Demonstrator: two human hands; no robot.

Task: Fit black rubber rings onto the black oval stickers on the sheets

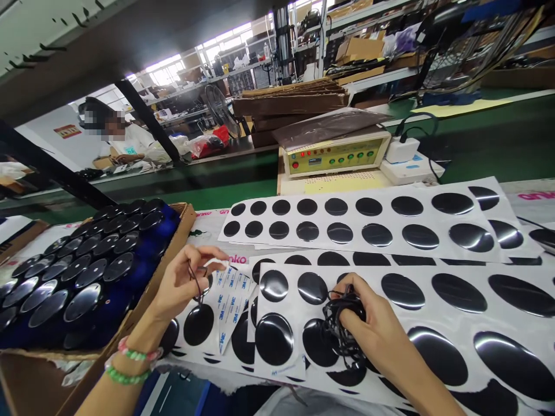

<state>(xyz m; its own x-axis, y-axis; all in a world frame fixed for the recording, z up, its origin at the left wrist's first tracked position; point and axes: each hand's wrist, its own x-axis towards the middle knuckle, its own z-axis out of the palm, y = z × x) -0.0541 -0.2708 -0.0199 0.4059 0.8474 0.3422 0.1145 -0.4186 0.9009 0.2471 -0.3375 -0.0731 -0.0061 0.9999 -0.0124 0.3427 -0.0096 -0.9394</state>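
Note:
My left hand [186, 283], with beaded bracelets at its wrist, has thumb and fingers closed on a thin dark cord above the sheets. In my right hand [362, 318] is a tangled bundle of black cable [342, 326], gripped between thumb and fingers. Both hands are over white sheets [299, 364] that carry rows of glossy black discs [274, 339]. Beside my left hand, a strip of backing paper [232, 300] printed with blue 3M marks lies on the sheets.
At the left, a cardboard box [184, 225] holds many round black pieces. Behind the sheets sit a control unit [338, 156] with lit buttons and a white adapter [403, 149]. A person [130, 138] is at the far left. Dark posts and a shelf frame the bench.

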